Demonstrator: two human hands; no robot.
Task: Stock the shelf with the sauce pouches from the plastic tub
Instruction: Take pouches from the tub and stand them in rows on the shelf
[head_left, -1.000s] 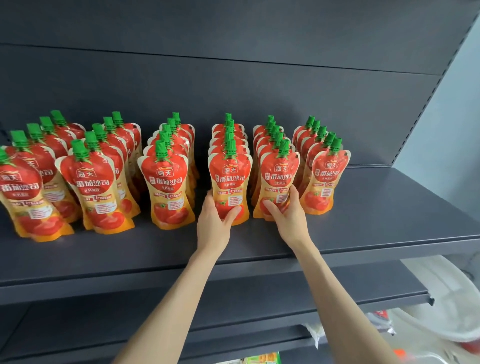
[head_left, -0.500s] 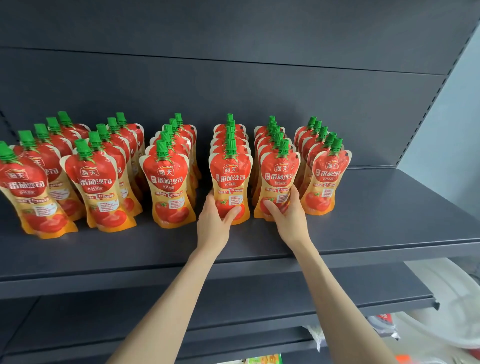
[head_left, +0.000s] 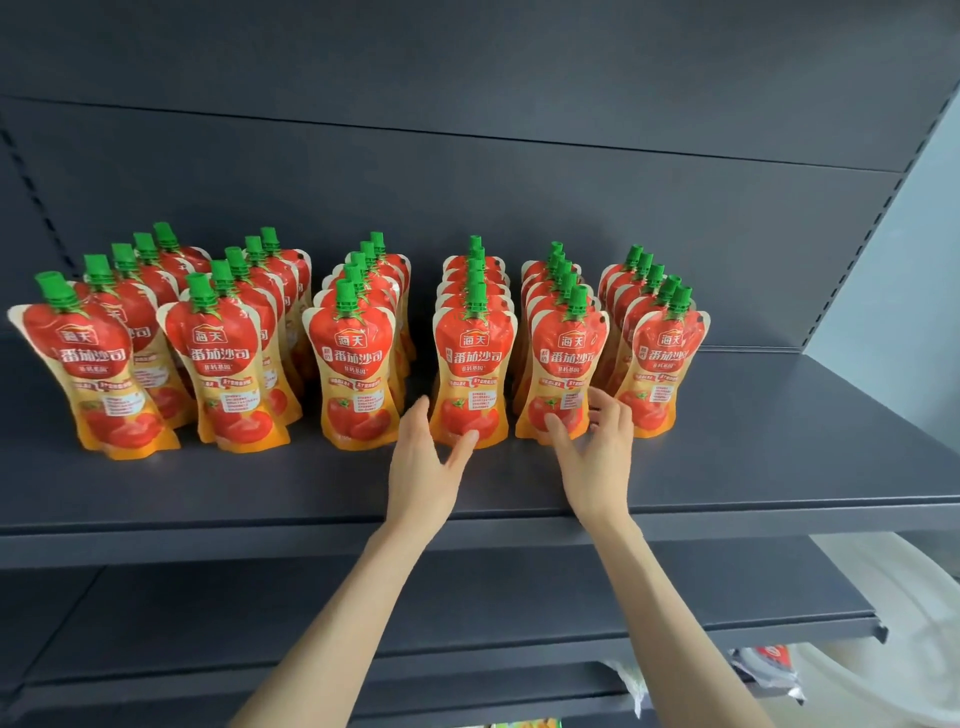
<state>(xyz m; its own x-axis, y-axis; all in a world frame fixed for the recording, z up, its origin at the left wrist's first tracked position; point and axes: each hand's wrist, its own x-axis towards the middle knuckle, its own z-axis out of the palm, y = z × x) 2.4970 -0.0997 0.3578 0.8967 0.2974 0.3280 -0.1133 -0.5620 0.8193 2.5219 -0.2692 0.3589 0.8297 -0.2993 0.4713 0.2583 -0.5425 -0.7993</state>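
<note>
Six rows of sauce pouches (head_left: 353, 358) stand upright on the dark grey shelf (head_left: 779, 447) in the head view, each row running from the front edge back towards the rear panel (head_left: 467, 182). Every pouch is red over orange with a green cap. The rows fill the left and middle of the shelf, and its right end is bare.

Both arms reach up from below. The left hand (head_left: 426, 457) is spread at the foot of the fourth-row front pouch (head_left: 475, 364) — its thumb touches the lower front of that pouch, while its straight fingers (head_left: 415, 426) lie just beside the pouch's left edge. The right hand (head_left: 592, 452) is blurred, with its fingers (head_left: 613, 415) splayed loosely. Its thumb lies across the bottom of the fifth-row front pouch (head_left: 563, 364), and the fingers reach into the gap between the fifth and sixth rows. Neither hand is curled round a pouch.

Below hangs a lower shelf (head_left: 519, 597). At the lower right, beside and beneath it, shows the pale rim of the plastic tub (head_left: 893, 587) — its contents cannot be made out.
</note>
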